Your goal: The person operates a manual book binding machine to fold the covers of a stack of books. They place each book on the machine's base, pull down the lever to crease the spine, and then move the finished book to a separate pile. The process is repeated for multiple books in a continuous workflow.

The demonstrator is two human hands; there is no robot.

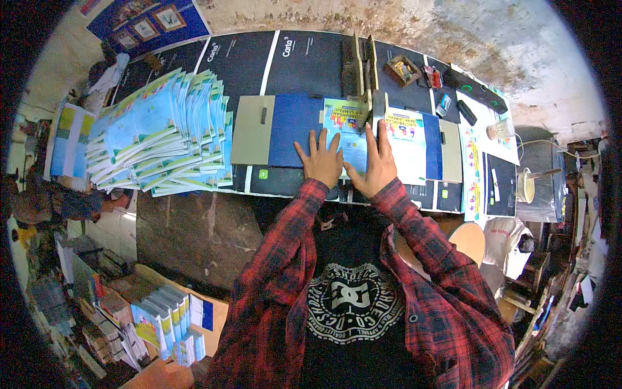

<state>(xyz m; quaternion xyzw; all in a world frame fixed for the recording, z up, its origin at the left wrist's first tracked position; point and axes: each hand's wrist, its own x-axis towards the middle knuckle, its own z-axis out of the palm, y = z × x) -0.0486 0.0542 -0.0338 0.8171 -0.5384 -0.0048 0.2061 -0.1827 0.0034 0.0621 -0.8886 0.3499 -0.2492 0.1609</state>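
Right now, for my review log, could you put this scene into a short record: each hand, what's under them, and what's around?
Left hand: spread flat, palm down
Right hand: fingers extended at the near end of a dark long-armed tool; exact contact unclear
Under the hands: colourful printed sheet on a blue panel
Left side: fanned pile of printed booklets
Far right: small open box, cup

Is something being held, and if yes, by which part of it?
Nothing is clearly held: the left grip lies spread over the blue board and the left edge of the printed sheet; the right grip is over that sheet.
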